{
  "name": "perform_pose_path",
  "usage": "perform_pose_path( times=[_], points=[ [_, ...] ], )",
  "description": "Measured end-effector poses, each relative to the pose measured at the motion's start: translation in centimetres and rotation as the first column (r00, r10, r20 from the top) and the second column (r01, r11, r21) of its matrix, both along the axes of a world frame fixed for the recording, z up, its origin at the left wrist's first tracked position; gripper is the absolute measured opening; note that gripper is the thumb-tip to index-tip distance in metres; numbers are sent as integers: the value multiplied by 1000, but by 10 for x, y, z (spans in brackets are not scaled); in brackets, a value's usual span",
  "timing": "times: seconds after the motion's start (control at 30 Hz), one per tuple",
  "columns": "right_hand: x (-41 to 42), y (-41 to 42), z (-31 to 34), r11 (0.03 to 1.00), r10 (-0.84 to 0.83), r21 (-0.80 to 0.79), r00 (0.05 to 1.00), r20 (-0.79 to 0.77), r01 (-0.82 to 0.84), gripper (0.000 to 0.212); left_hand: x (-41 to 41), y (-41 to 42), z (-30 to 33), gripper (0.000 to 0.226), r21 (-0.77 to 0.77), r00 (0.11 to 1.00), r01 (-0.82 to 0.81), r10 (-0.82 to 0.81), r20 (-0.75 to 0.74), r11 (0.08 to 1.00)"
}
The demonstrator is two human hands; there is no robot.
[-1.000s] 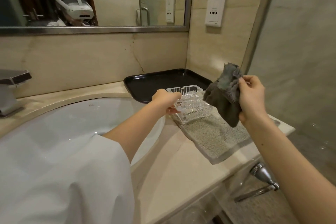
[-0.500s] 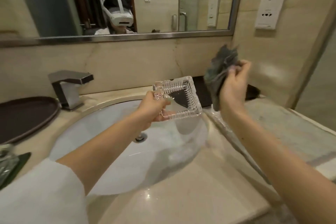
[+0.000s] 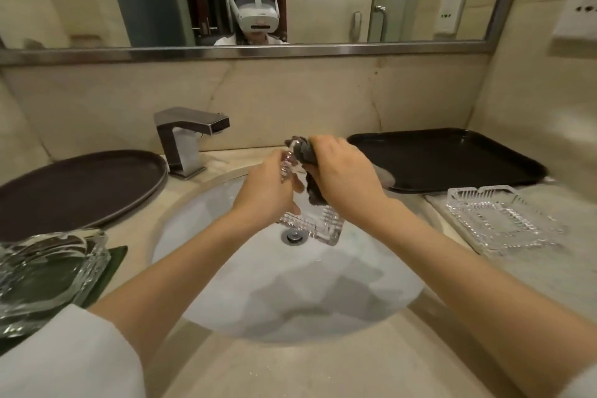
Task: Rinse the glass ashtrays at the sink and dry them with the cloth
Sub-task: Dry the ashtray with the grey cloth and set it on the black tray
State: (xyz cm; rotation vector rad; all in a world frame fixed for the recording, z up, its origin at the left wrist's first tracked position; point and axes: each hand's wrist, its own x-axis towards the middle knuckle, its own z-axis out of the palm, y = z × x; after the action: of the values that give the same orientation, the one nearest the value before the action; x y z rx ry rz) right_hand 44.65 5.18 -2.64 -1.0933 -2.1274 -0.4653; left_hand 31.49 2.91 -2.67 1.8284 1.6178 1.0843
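Over the white sink basin (image 3: 355,294), my left hand (image 3: 265,194) grips a clear square glass ashtray (image 3: 318,226) held on edge. My right hand (image 3: 345,171) holds a dark grey cloth (image 3: 305,155) bunched up and pressed against the ashtray; the cloth hangs down between my two hands. A second glass ashtray (image 3: 494,220) lies on a pale towel (image 3: 549,268) on the counter at the right. No water runs from the faucet (image 3: 187,136).
A black rectangular tray (image 3: 452,155) sits at the back right. A dark oval tray (image 3: 74,187) lies at the left. A thick glass dish (image 3: 42,275) rests on a dark mat at the near left. A mirror spans the wall above.
My left hand lifted the ashtray off the towel and carried it left over the basin. My right hand brought the cloth onto it. The view swung left.
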Motion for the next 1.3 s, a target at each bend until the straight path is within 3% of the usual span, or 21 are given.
perform_pose_path(
  times=[0.07, 0.1, 0.2, 0.37, 0.47, 0.53, 0.63, 0.7, 0.8, 0.87, 0.93, 1.07, 1.17, 1.3],
  points=[
    [-5, -1, 3, 998, -22, 60, 990, 136, 14, 29, -3, 0, -5, 25, -31, 995, 55, -57, -77, 998],
    [-6, -2, 5, 1000, 1, 2, 986, 169, -1, 34, -4, 0, -7, 25, -35, 994, 63, -66, -92, 997],
    [-2, -1, 13, 973, 43, -226, 999, 13, -39, 31, -5, 0, -3, 21, 14, 991, 55, -53, -122, 998],
    [9, 1, 3, 985, -80, -160, 993, -91, 65, 29, 0, 2, 2, 22, 58, 997, -19, 24, -76, 998],
    [16, 6, -9, 954, -98, -300, 971, -217, 29, 27, 3, 5, -1, 24, 66, 996, -74, 77, -37, 995],
    [18, 9, -14, 917, -89, -387, 901, -425, -92, 20, 4, 9, -1, 25, 74, 992, -124, 126, -21, 990],
    [16, 9, -18, 905, -120, -389, 774, -622, -172, 11, 8, 12, -3, 23, 105, 990, -144, 144, 4, 984],
    [12, 7, -17, 873, -140, -384, 599, -788, -302, 12, 10, 16, -5, 20, 139, 987, -162, 159, 32, 977],
    [9, 3, -11, 731, -217, -365, 312, -925, -577, 16, 4, 27, -6, 16, 150, 963, -232, 204, 178, 961],
    [10, 1, -9, 678, -224, -352, 274, -935, -646, 18, 0, 32, -2, 17, 160, 938, -273, 225, 265, 949],
    [14, 3, -5, 728, -196, -312, 251, -948, -611, 20, -3, 34, 4, 18, 213, 931, -284, 216, 294, 935],
    [35, 16, 2, 795, -198, -206, 76, -977, -570, 17, -9, 29, 6, 15, 390, 947, -216, 96, 305, 895],
    [46, 21, -3, 782, -252, -229, 42, -967, -580, 16, -11, 28, -3, 11, 575, 977, -150, 32, 209, 804],
    [44, 22, -8, 772, -272, -242, 39, -962, -589, 16, -18, 31, -13, 27, 812, 992, -63, 125, -13, 581]
  ],
)
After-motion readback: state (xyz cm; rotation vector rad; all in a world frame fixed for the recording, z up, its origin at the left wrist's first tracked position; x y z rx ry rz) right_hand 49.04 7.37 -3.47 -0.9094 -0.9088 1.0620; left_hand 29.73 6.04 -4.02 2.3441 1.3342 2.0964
